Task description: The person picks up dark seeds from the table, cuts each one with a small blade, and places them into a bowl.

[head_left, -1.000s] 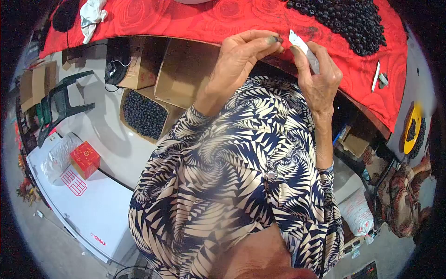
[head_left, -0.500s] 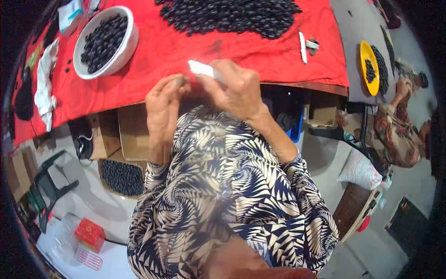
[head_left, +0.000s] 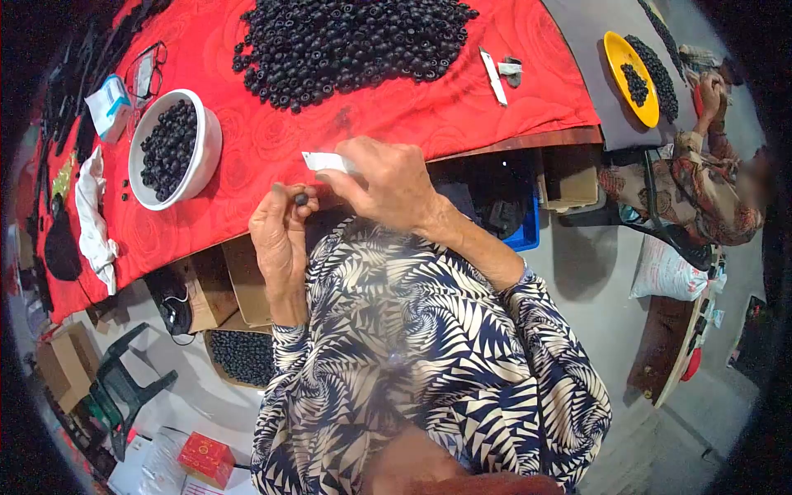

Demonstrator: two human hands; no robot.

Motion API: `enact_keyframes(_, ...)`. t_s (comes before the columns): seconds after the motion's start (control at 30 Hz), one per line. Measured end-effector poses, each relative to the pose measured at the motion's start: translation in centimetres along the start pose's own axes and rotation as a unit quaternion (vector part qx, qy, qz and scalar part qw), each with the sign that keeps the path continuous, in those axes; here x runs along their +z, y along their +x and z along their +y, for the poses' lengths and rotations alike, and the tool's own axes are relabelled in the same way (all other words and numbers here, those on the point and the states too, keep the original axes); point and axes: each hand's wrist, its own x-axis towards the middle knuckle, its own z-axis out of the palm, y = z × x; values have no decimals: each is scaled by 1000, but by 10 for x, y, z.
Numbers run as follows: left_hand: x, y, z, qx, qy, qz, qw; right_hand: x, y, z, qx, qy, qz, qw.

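My left hand [head_left: 278, 239] pinches a small black round piece [head_left: 302, 200] between thumb and fingertips, just over the table's near edge. Closed around a flat white tool [head_left: 328, 162], my right hand [head_left: 388, 183] is beside it on the right. The tool's tip points left, above the pinched piece and apart from it; its exact kind I cannot make out. Beyond my hands, a large heap of black ring-like pieces [head_left: 355, 49] lies on the red cloth [head_left: 247, 140]. A white bowl [head_left: 209, 153] on the left holds more black pieces.
A thin white strip [head_left: 493, 77] and a small grey-white item [head_left: 511, 70] lie right of the heap. Glasses [head_left: 147, 74] and a crumpled white cloth [head_left: 96, 219] are at left. A person sits at right near a yellow plate [head_left: 613, 59]. Cardboard boxes [head_left: 247, 280] stand underneath.
The view has shifted, so the table things sit further left. My left hand has turned, and the black piece at its fingertips shows more clearly. Both hands keep their hold.
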Motion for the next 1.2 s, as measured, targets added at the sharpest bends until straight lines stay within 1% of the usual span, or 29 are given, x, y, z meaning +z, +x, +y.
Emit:
enact_keyframes(0.03, 3, 0, 3, -10, -2, 1, 1000, 0, 0, 1, -3, -4, 2, 1000)
enact_keyframes(0.13, 10, 1, 1, 27, 4, 20, 999, 0, -1, 3, 0, 2, 13, 1000)
enact_keyframes(0.23, 5, 1, 4, 34, 17, -26, 999, -1, -1, 2, 5, 2, 14, 1000)
enact_keyframes(0.33, -5, 5, 12, 35, 10, -48, 998, -6, 0, 2, 12, -3, 5, 1000)
enact_keyframes(0.43, 1, 3, 22, 80, 57, -12, 995, -3, -1, 16, -5, -29, 34, 999)
enact_keyframes(0.47, 1, 5, 25, 109, 88, -4, 990, -7, 0, 21, -13, -47, 27, 998)
enact_keyframes(0.5, 4, 3, 33, 128, 109, 6, 986, -17, 4, 17, 3, -51, 48, 998)
enact_keyframes(0.53, 10, 2, 42, 146, 128, 13, 981, -21, 3, 24, 44, -65, 28, 997)
enact_keyframes(0.6, 9, 4, 54, 189, 150, 2, 971, -31, 1, 37, 59, -89, 42, 993)
enact_keyframes(0.7, 5, 12, 79, 306, 244, 54, 918, -39, -2, 54, 61, -129, 55, 988)
enact_keyframes(0.77, 6, 17, 97, 356, 333, 122, 865, -41, -2, 63, 52, -157, 68, 984)
enact_keyframes(0.8, 5, 21, 103, 387, 367, 138, 834, -41, -2, 66, 44, -171, 75, 981)
enact_keyframes(0.83, 0, 26, 109, 384, 376, 163, 828, -41, -2, 71, 36, -185, 82, 979)
enact_keyframes(0.9, -5, 30, 117, 391, 433, 188, 790, -40, 0, 83, 10, -203, 98, 974)
enact_keyframes(0.93, -9, 33, 119, 394, 433, 192, 787, -41, 1, 87, -4, -212, 105, 972)
enact_keyframes(1.0, -17, 38, 119, 399, 434, 201, 782, -44, 1, 92, 17, -216, 121, 969)
enact_keyframes(1.13, -31, 44, 119, 388, 417, 199, 797, -51, -1, 102, 40, -201, 134, 969)
enact_keyframes(1.2, -34, 46, 117, 385, 414, 198, 801, -58, 0, 106, 46, -221, 154, 962)
